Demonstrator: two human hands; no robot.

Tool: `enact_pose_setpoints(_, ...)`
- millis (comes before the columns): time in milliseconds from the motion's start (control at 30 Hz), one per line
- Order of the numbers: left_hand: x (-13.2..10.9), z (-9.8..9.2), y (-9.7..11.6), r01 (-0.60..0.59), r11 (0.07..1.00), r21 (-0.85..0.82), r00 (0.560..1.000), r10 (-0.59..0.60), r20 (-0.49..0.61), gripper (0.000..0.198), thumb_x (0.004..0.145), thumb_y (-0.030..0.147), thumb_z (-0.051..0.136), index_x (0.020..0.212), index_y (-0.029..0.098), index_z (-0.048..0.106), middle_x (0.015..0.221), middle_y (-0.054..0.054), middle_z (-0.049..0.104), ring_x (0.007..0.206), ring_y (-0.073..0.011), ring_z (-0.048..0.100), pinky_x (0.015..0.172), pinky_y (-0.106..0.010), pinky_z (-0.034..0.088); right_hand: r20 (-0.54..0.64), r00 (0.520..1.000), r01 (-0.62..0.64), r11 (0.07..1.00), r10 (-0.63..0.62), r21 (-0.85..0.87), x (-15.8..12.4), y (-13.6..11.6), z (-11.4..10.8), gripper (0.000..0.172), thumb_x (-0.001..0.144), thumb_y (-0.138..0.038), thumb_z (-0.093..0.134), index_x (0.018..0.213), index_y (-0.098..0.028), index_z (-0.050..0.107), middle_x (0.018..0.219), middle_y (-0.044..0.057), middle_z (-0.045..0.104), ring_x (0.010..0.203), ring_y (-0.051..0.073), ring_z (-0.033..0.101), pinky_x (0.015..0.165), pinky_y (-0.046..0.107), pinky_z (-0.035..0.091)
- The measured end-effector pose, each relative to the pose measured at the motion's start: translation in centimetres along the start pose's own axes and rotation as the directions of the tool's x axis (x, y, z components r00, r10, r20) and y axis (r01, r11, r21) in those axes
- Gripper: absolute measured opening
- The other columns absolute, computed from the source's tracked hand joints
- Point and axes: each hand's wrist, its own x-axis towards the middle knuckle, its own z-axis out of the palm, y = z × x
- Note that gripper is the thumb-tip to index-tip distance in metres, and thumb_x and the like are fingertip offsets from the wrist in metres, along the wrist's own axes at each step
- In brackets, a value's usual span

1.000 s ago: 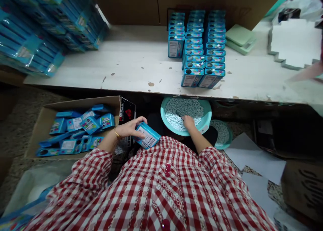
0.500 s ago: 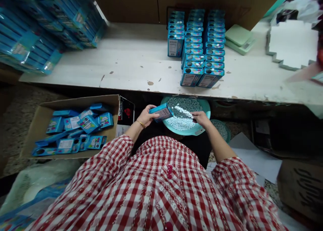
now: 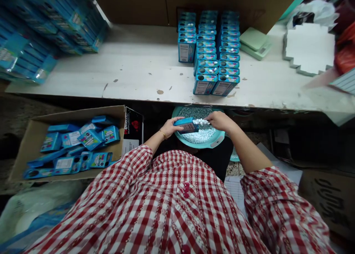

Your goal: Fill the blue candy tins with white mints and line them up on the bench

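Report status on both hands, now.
Left hand gripping blue box. Right hand at the box's end, white pellets between box and hand. Teal basin directly below.

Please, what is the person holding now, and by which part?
The left hand holds a blue rectangular pack around its body. Whether the right hand grips the white candies at the pack's end cannot be told.

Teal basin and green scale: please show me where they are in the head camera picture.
Teal basin (image 3: pixel 197 146), head view, on its front rim.
Green scale (image 3: pixel 252 38), head view, on its top platform.
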Motion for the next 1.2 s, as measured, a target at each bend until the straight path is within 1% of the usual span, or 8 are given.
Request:
enact_pose_setpoints(100,0.1,0.2,0.3,-0.031,0.986,0.162,0.999,0.034,-0.016,0.051,0.049,0.017,0.080,0.098,0.016,0.065,0.090,-0.002,0.064,0.084,-0.0170,0.059,0.086,-0.031,0.045,0.071,0.996,-0.033,0.977,0.049,-0.209,-0.4,-2.7,-1.4,0.030,0.078,-0.014,0.050,0.094,-0.021,0.075,0.095,0.010,0.072,0.092,0.023,0.064,0.078,0.029,0.046)
enact_pose_setpoints(267,0.3,0.4,0.8,-0.136,0.933,0.334,0.990,0.138,0.020,0.043,0.047,0.016,0.080,0.087,0.018,0.065,0.088,0.000,0.061,0.087,-0.0181,0.055,0.088,-0.029,0.042,0.001,1.000,-0.014,0.949,0.015,-0.314,-0.9,-5.1,-1.9,0.030,0.085,-0.014,0.046,0.102,-0.012,0.071,0.096,0.018,0.069,0.095,0.025,0.064,0.086,0.035,0.045)
enact_pose_setpoints(500,0.9,-0.2,-0.4,-0.178,0.921,0.347,0.984,0.161,0.077,0.044,0.051,0.017,0.077,0.094,0.019,0.066,0.101,-0.004,0.062,0.103,-0.0233,0.055,0.100,-0.034,0.036,-0.010,1.000,-0.014,0.932,0.011,-0.361,-2.0,-4.6,-2.4,0.035,0.086,-0.011,0.038,0.100,-0.014,0.071,0.097,0.016,0.069,0.091,0.023,0.065,0.081,0.032,0.046)
enact_pose_setpoints(667,1.4,-0.1,-0.9,-0.180,0.916,0.358,0.984,0.169,0.062,0.043,0.053,0.017,0.074,0.094,0.018,0.064,0.100,-0.004,0.061,0.103,-0.0240,0.054,0.099,-0.034,0.036,0.010,1.000,-0.021,0.936,0.026,-0.351,-3.3,-3.9,-2.8,0.036,0.085,-0.009,0.038,0.098,-0.017,0.071,0.101,0.014,0.067,0.087,0.022,0.064,0.076,0.029,0.044)
enact_pose_setpoints(767,1.3,-0.3,-0.8,-0.174,0.911,0.373,0.982,0.188,0.000,0.043,0.053,0.018,0.073,0.095,0.018,0.061,0.098,-0.003,0.059,0.099,-0.0224,0.054,0.097,-0.032,0.037,-0.033,0.999,-0.049,0.954,0.041,-0.296,-3.8,-1.9,-2.2,0.037,0.086,-0.012,0.040,0.106,-0.023,0.070,0.105,0.010,0.066,0.088,0.020,0.063,0.074,0.027,0.044)
enact_pose_setpoints(900,0.7,-1.4,-0.9,-0.191,0.916,0.353,0.953,0.259,-0.156,0.047,0.057,0.021,0.072,0.100,0.019,0.055,0.101,-0.003,0.057,0.102,-0.0210,0.053,0.096,-0.031,0.038,-0.152,0.974,-0.191,0.970,0.168,-0.150,-2.3,2.2,1.6,0.039,0.091,-0.019,0.039,0.120,-0.025,0.064,0.111,0.008,0.065,0.094,0.021,0.060,0.075,0.026,0.043)
enact_pose_setpoints(1033,0.4,-2.3,-1.8,-0.195,0.939,0.283,0.918,0.277,-0.284,0.052,0.058,0.023,0.073,0.104,0.019,0.049,0.103,-0.004,0.058,0.102,-0.0203,0.055,0.095,-0.031,0.040,-0.049,0.961,-0.277,0.941,0.273,-0.196,1.3,2.8,9.0,0.041,0.088,-0.006,0.035,0.113,-0.011,0.066,0.110,0.016,0.064,0.087,0.019,0.062,0.072,0.025,0.044)
enact_pose_setpoints(1200,0.8,-2.5,-2.8,-0.158,0.975,0.158,0.927,0.202,-0.317,0.060,0.058,0.023,0.075,0.109,0.020,0.044,0.111,-0.006,0.058,0.108,-0.0203,0.055,0.097,-0.032,0.041,0.006,0.999,-0.048,0.979,0.050,-0.200,3.5,0.3,15.8,0.028,0.088,-0.006,0.041,0.095,-0.010,0.068,0.090,0.013,0.069,0.076,0.014,0.063,0.069,0.020,0.045)
